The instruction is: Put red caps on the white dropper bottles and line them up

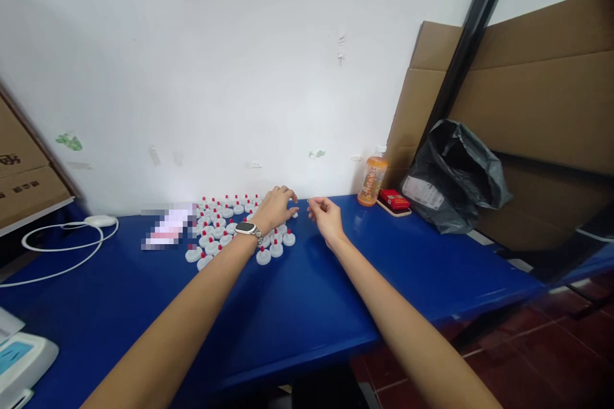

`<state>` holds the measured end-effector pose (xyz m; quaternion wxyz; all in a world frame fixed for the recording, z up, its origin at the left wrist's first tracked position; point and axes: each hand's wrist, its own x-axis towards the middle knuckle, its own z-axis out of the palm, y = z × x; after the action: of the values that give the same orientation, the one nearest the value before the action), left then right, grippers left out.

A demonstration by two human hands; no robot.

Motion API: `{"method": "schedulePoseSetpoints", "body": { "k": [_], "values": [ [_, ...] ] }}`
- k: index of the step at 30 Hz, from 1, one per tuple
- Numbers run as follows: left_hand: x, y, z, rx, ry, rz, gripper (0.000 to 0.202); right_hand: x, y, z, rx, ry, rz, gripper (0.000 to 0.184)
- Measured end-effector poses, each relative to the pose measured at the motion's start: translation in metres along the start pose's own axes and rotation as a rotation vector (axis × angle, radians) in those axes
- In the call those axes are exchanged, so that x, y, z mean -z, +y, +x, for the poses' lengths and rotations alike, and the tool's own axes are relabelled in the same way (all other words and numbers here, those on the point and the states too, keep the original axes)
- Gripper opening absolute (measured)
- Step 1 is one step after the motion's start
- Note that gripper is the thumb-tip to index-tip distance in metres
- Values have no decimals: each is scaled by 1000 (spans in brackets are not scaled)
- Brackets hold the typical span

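Several white caps with red tips (215, 230) stand in rows on the blue table (307, 307) near the wall. My left hand (274, 206), a watch on its wrist, reaches over the far right end of the rows with its fingers curled down onto a cap there. My right hand (325, 216) hovers just to the right of the caps, palm turned inward and fingers loosely curled, thumb near the fingertips. I cannot make out anything in it.
An orange drink bottle (371, 179) and a small red box (394, 199) stand by the wall at right, beside a black plastic bag (453, 172) and cardboard sheets (542, 108). A white cable and mouse (71, 239) lie at left; a white device (19, 364) sits at the near-left corner.
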<state>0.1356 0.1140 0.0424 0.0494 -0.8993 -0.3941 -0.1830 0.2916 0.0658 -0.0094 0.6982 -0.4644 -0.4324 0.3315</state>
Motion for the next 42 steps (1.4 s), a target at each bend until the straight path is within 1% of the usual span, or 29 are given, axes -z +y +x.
{"method": "schedulePoseSetpoints", "body": {
  "k": [2,5,8,10,12,15,17,19,20,22,24,27,30,32,35,38,42],
  "values": [
    [3,-4,1,16,-31,13,30,1,4,0,-19,19,-36,32],
    [4,-7,10,0,-112,21,34,4,8,2,-46,47,-74,30],
    [0,-5,17,-36,-183,46,39,4,11,2,-49,27,-102,28],
    [-2,-4,19,-57,-202,56,36,2,13,1,-38,-6,-111,28],
    [-4,-3,20,-75,-199,43,28,-1,13,0,-27,-32,-110,28],
    [-3,-4,20,-95,-185,-1,19,-3,12,-2,-23,-34,-94,28],
    [-1,-4,20,-110,-169,-33,17,-3,9,-3,-24,-29,-82,27],
    [5,-4,17,-116,-128,-117,23,-2,7,-3,-27,-22,-71,27],
    [8,-4,14,-109,-101,-191,28,-2,6,-3,-27,-10,-63,28],
    [17,-3,1,-57,-29,-443,36,-1,4,-4,-19,17,-47,30],
    [27,-4,-20,45,-67,-640,39,-3,2,-6,-5,21,-33,32],
    [39,-6,-57,175,-115,-852,40,-12,-2,-15,-2,-37,-12,28],
    [46,-9,-90,237,-89,-1011,38,-25,-6,-28,-11,-101,15,26],
    [47,-12,-104,247,-86,-1058,37,-33,-9,-37,-3,-141,19,26],
    [44,-17,-115,212,-75,-1094,35,-40,-12,-48,25,-219,-5,26],
    [37,-20,-118,197,-49,-1099,35,-43,-16,-54,39,-256,-11,26],
    [33,-24,-118,199,-61,-1097,36,-49,-23,-60,34,-262,19,28]
  ]
}}
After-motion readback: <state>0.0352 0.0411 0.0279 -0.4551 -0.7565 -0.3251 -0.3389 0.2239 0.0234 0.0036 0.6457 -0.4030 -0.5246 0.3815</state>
